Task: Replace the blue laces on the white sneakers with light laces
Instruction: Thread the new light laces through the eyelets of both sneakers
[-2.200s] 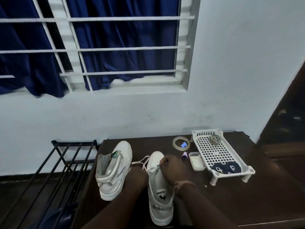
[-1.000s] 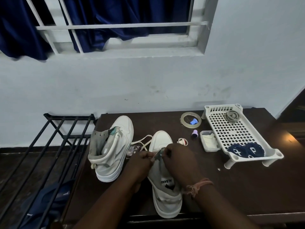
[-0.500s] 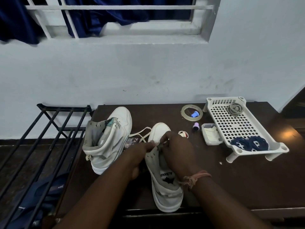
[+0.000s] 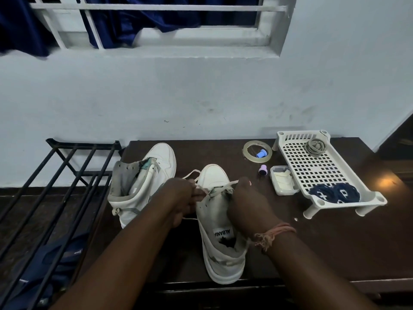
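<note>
Light lace (image 4: 231, 183) pinched in curled fingers of both left hand (image 4: 185, 198) and right hand (image 4: 248, 204).

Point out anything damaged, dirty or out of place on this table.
The sneaker being laced has a frayed, dark-stained lining around its collar and tongue, and the other sneaker is grimy inside as well. A small white scrap lies loose on the table beside the tray. Nothing is spilled.
</note>
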Tool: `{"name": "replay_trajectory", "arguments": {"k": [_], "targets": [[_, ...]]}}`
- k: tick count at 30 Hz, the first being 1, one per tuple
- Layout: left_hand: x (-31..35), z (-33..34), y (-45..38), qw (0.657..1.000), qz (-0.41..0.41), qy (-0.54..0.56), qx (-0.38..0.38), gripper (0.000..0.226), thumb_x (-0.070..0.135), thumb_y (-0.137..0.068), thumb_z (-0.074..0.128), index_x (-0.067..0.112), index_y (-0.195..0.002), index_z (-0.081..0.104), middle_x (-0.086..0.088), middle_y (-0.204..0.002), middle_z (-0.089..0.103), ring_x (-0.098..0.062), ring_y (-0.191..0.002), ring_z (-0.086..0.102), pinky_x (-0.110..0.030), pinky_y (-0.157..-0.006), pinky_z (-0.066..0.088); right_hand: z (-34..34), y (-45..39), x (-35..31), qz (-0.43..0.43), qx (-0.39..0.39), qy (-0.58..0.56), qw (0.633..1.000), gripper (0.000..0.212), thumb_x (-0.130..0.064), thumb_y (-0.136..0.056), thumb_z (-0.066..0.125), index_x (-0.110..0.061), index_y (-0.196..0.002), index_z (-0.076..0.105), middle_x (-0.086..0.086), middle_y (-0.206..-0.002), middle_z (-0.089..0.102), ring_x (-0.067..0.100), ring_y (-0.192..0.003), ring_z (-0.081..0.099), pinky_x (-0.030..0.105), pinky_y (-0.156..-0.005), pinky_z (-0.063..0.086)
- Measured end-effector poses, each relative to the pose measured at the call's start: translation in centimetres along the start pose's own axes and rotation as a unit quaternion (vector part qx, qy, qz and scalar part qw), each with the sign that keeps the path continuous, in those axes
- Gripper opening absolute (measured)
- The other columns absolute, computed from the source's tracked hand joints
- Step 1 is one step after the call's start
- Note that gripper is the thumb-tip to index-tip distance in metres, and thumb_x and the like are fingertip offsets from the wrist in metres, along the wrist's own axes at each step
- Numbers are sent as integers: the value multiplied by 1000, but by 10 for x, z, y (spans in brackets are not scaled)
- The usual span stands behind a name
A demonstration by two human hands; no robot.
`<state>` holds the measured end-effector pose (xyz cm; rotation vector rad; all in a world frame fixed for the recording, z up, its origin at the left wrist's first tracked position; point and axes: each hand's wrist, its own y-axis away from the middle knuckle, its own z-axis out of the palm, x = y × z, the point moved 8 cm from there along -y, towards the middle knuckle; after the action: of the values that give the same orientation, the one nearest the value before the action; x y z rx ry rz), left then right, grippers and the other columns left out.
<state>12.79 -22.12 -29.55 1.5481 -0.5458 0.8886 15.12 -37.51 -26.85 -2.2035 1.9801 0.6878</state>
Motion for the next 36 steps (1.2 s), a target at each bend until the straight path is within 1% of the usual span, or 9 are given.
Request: {"name": "replay_trajectory", "arguments": {"k": [3,6,14,20,22,25,29,32,36], "targets": [[20,-9,6,990,43,131,13,32,1,-106,29,3,-80,47,-10,-73,61,-23,-67,61,-37,-68,61,1,-3,2,11,-9,-9,1000,30,-7,-93,46,-2,-120,35,18,-122,59,36,-111,62,30,-78,36],[27,-28,10,971,42,237,17,31,-2,-101,30,13,-77,43,0,-58,40,-11,-48,38,-20,-40,45,1,-5,5,25,-7,-21,999,28,-6,-92,47,-3,-117,35,17,-121,60,35,-110,63,29,-77,37],[4,-25,12,952,9,-299,-59,45,53,-88,70,8,-91,73,-13,-76,58,-18,-45,38,-23,-49,27,0,-1,1,30,-5,-28,999,28,-5,-91,49,-4,-117,38,17,-120,60,35,-110,62,30,-78,38],[58,-17,17,956,155,208,-136,36,35,-106,48,17,-76,59,-7,-103,73,-23,-94,71,-43,-85,57,1,-2,3,37,-13,-44,998,26,-5,-92,50,-4,-115,39,18,-120,60,35,-112,61,29,-78,37],[51,-13,17,941,96,291,-142,36,39,-106,45,15,-80,53,-11,-94,72,-17,-70,73,-36,-64,62,2,-3,3,40,-14,-46,998,27,-5,-91,50,-4,-116,39,18,-120,60,35,-112,61,29,-78,38],[27,-21,9,994,56,-74,-50,47,58,-101,46,13,-89,53,0,-68,63,-8,-41,48,-18,-42,38,2,-3,2,36,-14,-38,999,30,-5,-92,50,-2,-120,38,18,-121,60,34,-112,61,29,-79,37],[14,-20,0,879,88,-469,-1,51,66,-92,57,18,-101,70,-4,-100,71,-25,-96,69,-38,-85,51,1,-3,4,35,-16,-36,999,29,-5,-91,51,-3,-117,38,18,-119,60,35,-112,61,28,-79,36],[25,-17,1,948,114,-294,-37,45,54,-93,62,21,-63,65,-5,-69,54,-20,-61,49,-30,-60,38,3,-4,5,41,-18,-46,998,31,-5,-91,53,-2,-118,38,17,-120,60,34,-113,61,28,-80,38],[43,-18,-2,973,130,168,-89,48,47,-102,52,20,-62,51,-6,-84,66,-18,-77,64,-31,-72,45,3,-5,8,53,-20,-51,997,37,-7,-91,55,-1,-123,40,16,-124,58,31,-116,59,26,-82,38]]}}
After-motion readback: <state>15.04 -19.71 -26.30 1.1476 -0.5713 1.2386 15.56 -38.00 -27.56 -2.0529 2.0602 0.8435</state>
